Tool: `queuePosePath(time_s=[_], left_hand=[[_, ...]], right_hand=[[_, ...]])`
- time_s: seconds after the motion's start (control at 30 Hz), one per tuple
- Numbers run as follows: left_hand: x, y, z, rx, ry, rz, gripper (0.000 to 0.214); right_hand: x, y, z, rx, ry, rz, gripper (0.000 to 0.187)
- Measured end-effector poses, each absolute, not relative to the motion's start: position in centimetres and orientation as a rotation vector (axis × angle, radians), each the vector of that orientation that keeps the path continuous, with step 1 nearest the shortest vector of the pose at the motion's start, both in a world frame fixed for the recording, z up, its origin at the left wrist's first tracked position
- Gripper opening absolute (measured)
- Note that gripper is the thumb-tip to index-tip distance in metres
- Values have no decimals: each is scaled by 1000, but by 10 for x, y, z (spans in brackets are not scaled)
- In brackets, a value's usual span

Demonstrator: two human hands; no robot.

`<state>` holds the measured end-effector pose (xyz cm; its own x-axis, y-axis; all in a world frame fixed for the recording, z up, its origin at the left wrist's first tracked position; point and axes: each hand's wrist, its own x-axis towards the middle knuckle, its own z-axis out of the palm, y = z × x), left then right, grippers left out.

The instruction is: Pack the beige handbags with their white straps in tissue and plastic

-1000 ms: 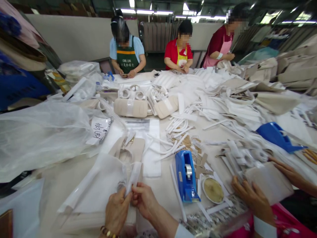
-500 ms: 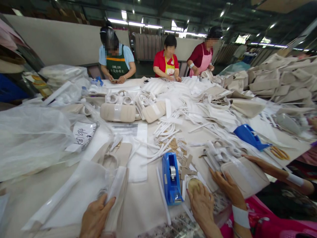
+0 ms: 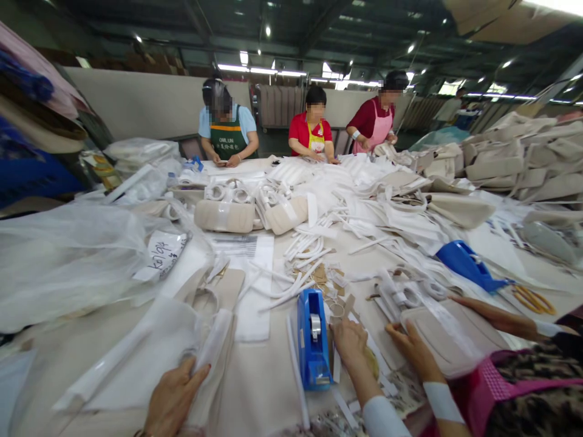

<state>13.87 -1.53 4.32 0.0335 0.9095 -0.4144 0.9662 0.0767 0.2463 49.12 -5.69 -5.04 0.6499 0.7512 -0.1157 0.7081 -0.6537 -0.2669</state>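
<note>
My left hand (image 3: 170,397) lies at the bottom edge, fingers stretched, thumb against a white wrapped strip (image 3: 214,343) that rests on a beige fabric bag (image 3: 223,288). My right hand (image 3: 350,341) reaches forward just right of the blue tape dispenser (image 3: 312,340), lying over a small round dish (image 3: 373,363), fingers loosely apart with nothing visibly in them. White tubes (image 3: 296,282) and brown card scraps (image 3: 330,279) lie beyond the dispenser.
A co-worker's hands (image 3: 412,352) at my right hold a beige pouch (image 3: 449,331). A second blue dispenser (image 3: 464,264) sits further right. Big clear plastic bags (image 3: 68,261) fill the left. Three people (image 3: 314,130) work at the far side amid white and beige pieces.
My right hand let go of the white strip and moved right to the dish beside the dispenser. My left hand dropped flat near the strip. The view tilted upward.
</note>
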Motion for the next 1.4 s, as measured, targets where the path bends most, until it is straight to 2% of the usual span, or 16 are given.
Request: queuePosePath(time_s=[0.2, 0.43, 0.7, 0.83, 0.9, 0.97, 1.07, 1.13, 1.4], left_hand=[[140, -18, 41, 1907, 1887, -146, 25], [141, -17, 45, 1893, 1903, -172, 25], [142, -16, 47, 1868, 1887, -176, 25], [143, -16, 49, 1851, 1900, -169, 24], [144, -17, 49, 1847, 1899, -138, 23], [144, -18, 49, 1832, 1906, -100, 22], [143, -17, 47, 1804, 1954, -78, 22], [142, -18, 46, 1799, 1983, -59, 21], [145, -25, 44, 1806, 2018, 27, 20]], right_hand=[[515, -44, -45, -2628, -1063, 742, 22], [532, -53, -23, -2342, -931, 1082, 25], [529, -70, -16, -2244, -654, 936, 21], [515, -72, 2, -2188, -758, 796, 21], [488, -70, 13, -2089, -867, 834, 25], [447, -67, 19, -1895, -984, 1062, 31], [374, -65, 17, -1568, -1095, 1581, 38], [334, -63, 8, -1492, -1101, 1798, 41], [288, -26, -21, -1234, -1067, 2118, 39]])
